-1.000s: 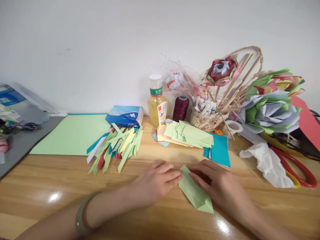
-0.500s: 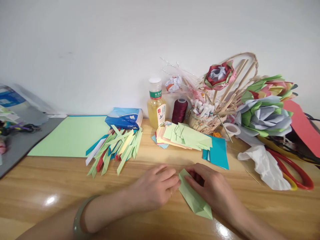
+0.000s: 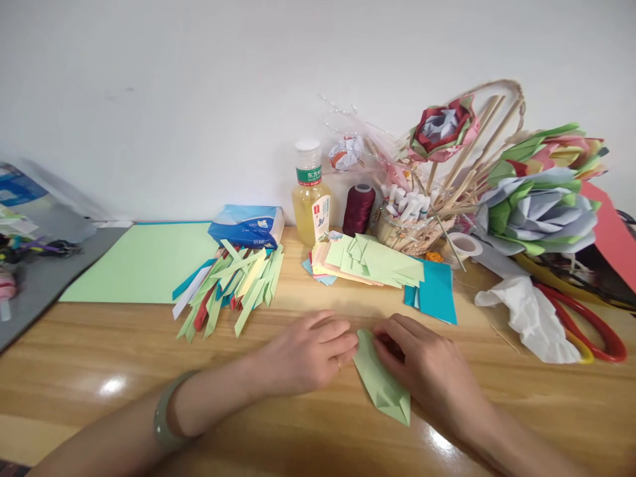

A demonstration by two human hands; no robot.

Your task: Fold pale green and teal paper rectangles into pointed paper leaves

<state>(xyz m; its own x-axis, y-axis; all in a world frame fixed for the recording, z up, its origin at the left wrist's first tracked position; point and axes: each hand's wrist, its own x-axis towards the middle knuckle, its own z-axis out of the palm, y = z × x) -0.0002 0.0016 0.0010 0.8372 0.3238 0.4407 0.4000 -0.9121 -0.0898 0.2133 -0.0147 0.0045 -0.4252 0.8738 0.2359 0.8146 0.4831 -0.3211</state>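
Head view: folded green paper (image 3: 381, 383) lies on the bench (image 3: 278, 440), between the hands, narrow end toward 11 o'clock, wide end toward 5. Clock positions below are read from that piece. Left hand (image 3: 315, 351) at 9 to 10 o'clock, fingers bent and together, tips at the paper's upper left edge; can't tell if they press, pinch or just touch. Right hand (image 3: 422, 361) at 2 to 3 o'clock, thumb and fingers closed on the upper right edge, tips partly hidden. Hands apart, paper spanning the gap. Small creased flaps show at the wide end. Step in hand, my read: folding or creasing a long side near the narrow end. Next move calls for holding the narrow end steady and the edges lined up before pressure runs down the crease; thin sheet, so a light, even press. Around it: paper strips (image 3: 242, 285) at 10 o'clock, glue bottle (image 3: 309, 205) at 11, maroon thread spool (image 3: 358, 211) and pale green slips (image 3: 382, 260) near 12, teal paper (image 3: 438, 291) at 1, crumpled white tissue (image 3: 534, 324) at 2, just beside the red handle (image 3: 603, 338) at 2 to 3.
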